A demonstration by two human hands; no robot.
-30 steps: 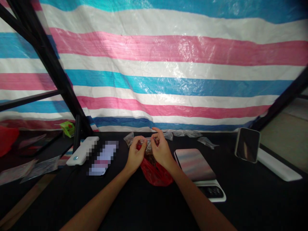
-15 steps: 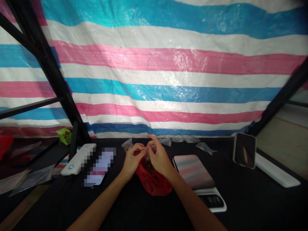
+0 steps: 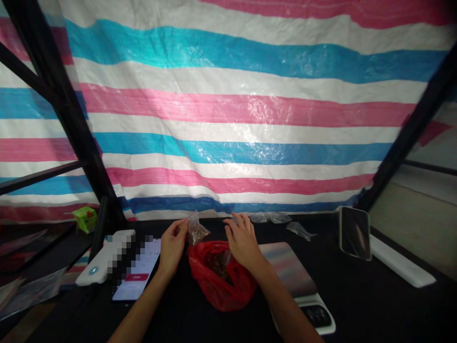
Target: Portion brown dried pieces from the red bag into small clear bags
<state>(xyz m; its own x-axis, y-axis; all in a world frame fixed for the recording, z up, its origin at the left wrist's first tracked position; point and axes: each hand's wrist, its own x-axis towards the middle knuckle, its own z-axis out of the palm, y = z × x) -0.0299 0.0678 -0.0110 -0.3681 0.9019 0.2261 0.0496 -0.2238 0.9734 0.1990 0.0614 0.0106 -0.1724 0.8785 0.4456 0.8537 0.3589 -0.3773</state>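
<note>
My left hand (image 3: 173,244) pinches the top of a small clear plastic bag (image 3: 196,230) with dark brown bits inside, held up just left of a red plastic bag (image 3: 217,281). The red bag lies open on the black table and holds more of the dark stuff. My right hand (image 3: 243,240) hovers over the red bag's far right side, fingers spread and holding nothing. Several empty clear bags (image 3: 271,217) lie at the back of the table beyond my right hand.
A digital scale (image 3: 296,281) with a shiny plate sits right of the red bag. A phone (image 3: 137,269) and a white power bank (image 3: 103,257) lie to the left, a mirror-like phone stand (image 3: 354,232) and a white bar (image 3: 398,262) to the right. A striped tarp (image 3: 228,119) hangs behind.
Both hands were together on the small bag's top edge; now the right hand has let go and opened, while the left holds the bag alone, shifted left. The camera tilted up.
</note>
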